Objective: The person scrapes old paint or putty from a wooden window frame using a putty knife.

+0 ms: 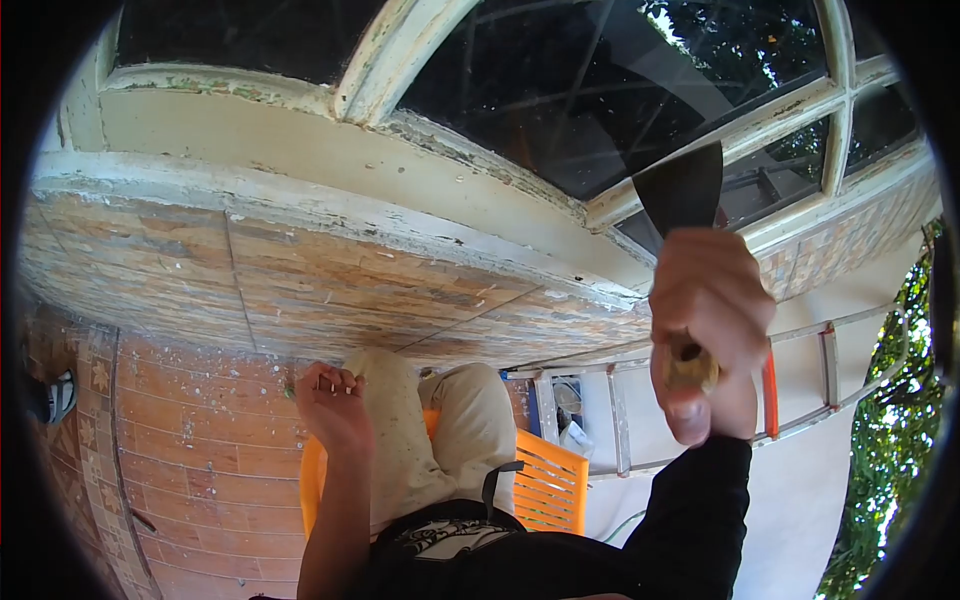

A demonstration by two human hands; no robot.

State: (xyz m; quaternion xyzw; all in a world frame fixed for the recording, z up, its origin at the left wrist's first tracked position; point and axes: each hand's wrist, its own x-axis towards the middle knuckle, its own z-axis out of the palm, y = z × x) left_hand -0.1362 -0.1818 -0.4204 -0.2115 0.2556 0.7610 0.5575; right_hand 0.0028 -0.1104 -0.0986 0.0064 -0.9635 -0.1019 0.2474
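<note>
My right hand [712, 310] is wrapped round the wooden handle of a putty knife [690, 188], holding it up at the window. Its wide dark blade overlaps the lower corner of a pane and the white muntin [765, 128] beside it. Paint on the window frame [480, 175] is worn and flaking. My left hand [335, 400] rests by my left thigh, its fingers curled in with nothing showing between them. I am seated on an orange plastic chair [552, 485], knees close to the wall.
Below the sill [330, 210] runs a stone-tiled wall [330, 270]. Paint chips dot the tiled floor [210, 440]. On the right lies a metal ladder [620, 420] near a blue container [544, 408]. A sandalled foot [62, 395] shows at far left.
</note>
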